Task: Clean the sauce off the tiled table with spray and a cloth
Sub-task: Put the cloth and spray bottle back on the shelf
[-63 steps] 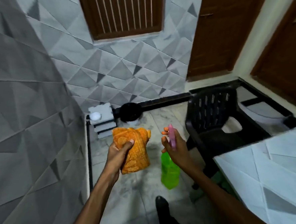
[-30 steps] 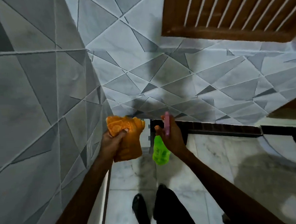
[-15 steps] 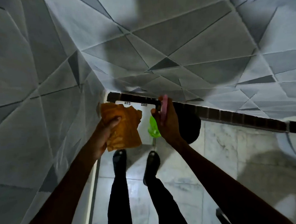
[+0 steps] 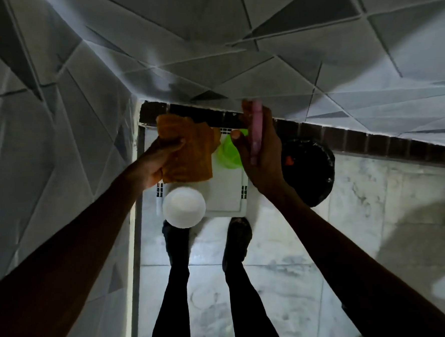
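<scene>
We look straight down into a dim corner, and both hands are full. The left hand (image 4: 154, 163), left of centre, is closed around a bunched orange cloth (image 4: 189, 149), thumb pinched over its top edge so the fabric hangs below the fist, ready to wipe. The right hand (image 4: 260, 150), just beside it at centre, is wrapped around the pink trigger head (image 4: 256, 129) of a green spray bottle (image 4: 228, 153); the bottle body dangles under the palm, which we read as a carrying hold, not an aiming one.

Below the hands sits a white plastic stand (image 4: 228, 194) with a white round lid (image 4: 184, 206) on its lower left corner, and a black round bin (image 4: 313, 173) to its right. 2 dark shoes (image 4: 237, 239) stand on the marble floor (image 4: 288, 281) underneath. Grey geometric wall tiles (image 4: 235, 50) fill the upper frame.

The tiled table and its sauce are nowhere in this frame, so we judge that no cleaning can happen from here. Both tools are in hand and the table has to come into view next.
</scene>
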The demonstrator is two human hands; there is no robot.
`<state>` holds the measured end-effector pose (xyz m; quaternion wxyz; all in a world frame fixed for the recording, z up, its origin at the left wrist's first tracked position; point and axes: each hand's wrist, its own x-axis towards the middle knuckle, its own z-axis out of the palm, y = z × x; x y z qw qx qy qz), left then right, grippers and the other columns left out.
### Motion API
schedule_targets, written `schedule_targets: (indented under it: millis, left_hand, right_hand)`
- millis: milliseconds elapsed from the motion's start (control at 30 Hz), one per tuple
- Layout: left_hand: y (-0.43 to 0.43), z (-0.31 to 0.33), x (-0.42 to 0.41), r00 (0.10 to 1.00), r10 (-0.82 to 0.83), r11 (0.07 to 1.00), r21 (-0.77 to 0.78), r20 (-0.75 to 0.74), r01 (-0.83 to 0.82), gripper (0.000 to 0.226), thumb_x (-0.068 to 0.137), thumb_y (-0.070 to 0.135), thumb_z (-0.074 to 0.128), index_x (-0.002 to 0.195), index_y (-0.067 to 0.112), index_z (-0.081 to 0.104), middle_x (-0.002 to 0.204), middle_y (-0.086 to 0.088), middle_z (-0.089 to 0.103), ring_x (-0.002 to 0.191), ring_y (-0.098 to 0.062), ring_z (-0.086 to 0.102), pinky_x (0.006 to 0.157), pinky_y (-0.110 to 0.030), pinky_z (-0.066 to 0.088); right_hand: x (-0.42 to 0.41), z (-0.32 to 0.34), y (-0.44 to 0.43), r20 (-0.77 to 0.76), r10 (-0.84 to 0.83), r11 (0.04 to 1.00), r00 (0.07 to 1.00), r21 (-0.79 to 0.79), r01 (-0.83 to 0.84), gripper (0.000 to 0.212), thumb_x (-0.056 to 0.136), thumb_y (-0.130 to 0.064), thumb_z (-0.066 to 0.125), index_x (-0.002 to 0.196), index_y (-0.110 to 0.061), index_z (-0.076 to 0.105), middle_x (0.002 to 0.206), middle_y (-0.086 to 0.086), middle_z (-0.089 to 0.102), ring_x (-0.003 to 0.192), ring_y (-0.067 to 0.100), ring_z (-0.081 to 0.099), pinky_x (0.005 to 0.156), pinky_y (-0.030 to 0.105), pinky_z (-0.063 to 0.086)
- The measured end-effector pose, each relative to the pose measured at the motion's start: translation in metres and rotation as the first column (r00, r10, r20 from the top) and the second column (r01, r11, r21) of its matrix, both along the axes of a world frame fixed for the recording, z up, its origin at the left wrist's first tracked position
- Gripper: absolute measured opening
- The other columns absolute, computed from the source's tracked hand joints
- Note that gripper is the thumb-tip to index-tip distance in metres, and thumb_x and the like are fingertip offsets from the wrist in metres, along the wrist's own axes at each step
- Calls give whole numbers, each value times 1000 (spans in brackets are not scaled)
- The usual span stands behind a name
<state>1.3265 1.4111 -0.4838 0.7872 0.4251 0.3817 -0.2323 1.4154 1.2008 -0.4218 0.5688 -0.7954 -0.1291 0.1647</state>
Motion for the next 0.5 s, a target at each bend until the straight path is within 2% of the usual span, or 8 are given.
schedule_targets:
  millis: [33,100,167,267,333,400,467,500]
  left_hand:
    - [1,-8,2,1000,-13,1000,-6,-7,13,27,100,17,50,124,27,55,111,4,74,101,-19,71,75,-35,61]
    - [3,-22,3,999,-48,998,-28,-2,48,28,100,16,51,126,27,55,110,4,74,100,-18,72,72,-33,60]
    - [7,-38,2,997,-75,997,-28,2,75,34,98,16,52,131,23,53,117,0,72,105,-21,70,75,-34,60]
    - [10,-53,-2,997,-83,996,40,-3,84,43,99,14,53,142,15,46,129,-7,64,109,-22,68,85,-38,59]
    - [9,-55,-4,995,-98,986,134,24,94,40,99,10,52,139,12,47,124,-4,64,100,-13,70,79,-31,60]
    - [6,-55,-7,992,-103,980,180,68,90,39,97,2,54,133,14,48,119,-1,65,97,-8,71,73,-25,59]
    - [4,-62,-11,988,-109,982,165,108,90,44,95,0,56,133,19,48,122,-1,64,108,-16,67,83,-32,60]
    - [3,-64,-12,989,-108,985,147,105,92,46,94,2,58,133,23,47,124,-1,63,113,-21,65,89,-37,58]
  right_hand:
    - [-1,-1,1,-1,-2,1000,1000,15,2,57,96,-36,66,143,-15,39,139,-12,52,133,5,53,110,44,49]
    - [-3,-1,1,30,11,1000,999,6,-11,65,93,-41,63,144,-9,40,138,-9,55,128,15,59,101,51,54]
    - [-6,-1,-1,82,56,998,995,-32,-54,67,94,-45,64,146,-11,39,139,-6,55,118,19,65,90,54,58]
    - [-12,-5,-5,86,62,994,994,-91,-54,65,92,-53,64,144,-20,41,124,-11,62,74,5,65,72,42,61]
    - [-13,-5,-6,96,50,989,994,-145,-36,64,92,-56,64,142,-22,43,109,-1,67,60,8,61,67,37,59]
    - [-13,-6,-8,113,44,984,993,-175,-24,60,91,-54,66,140,-32,39,112,2,66,61,14,63,68,40,61]
    - [-15,-7,-10,113,33,984,993,-177,-13,61,90,-49,70,139,-38,35,125,1,64,74,14,69,78,40,62]
    - [-16,-8,-12,112,29,985,993,-174,-9,63,89,-46,72,139,-37,35,127,-4,62,85,6,69,84,34,60]
